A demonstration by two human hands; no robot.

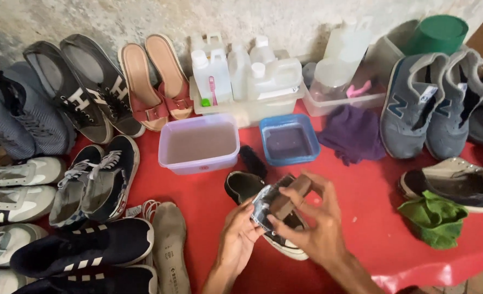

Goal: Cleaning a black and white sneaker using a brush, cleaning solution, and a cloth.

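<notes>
Left hand (pixel 241 231) gripped the dark sneaker (pixel 263 209) by its side, near centre of the red table (pixel 372 218). Right hand (pixel 312 226) clenched a brown brush (pixel 291 195), pressed on the sneaker's upper. Just beyond: pink tub (pixel 199 144) and blue tub (pixel 289 139), both holding murky water. Purple cloth (pixel 353 133) far right, green cloth (pixel 435 218) near right. Shoes lined the left.
</notes>
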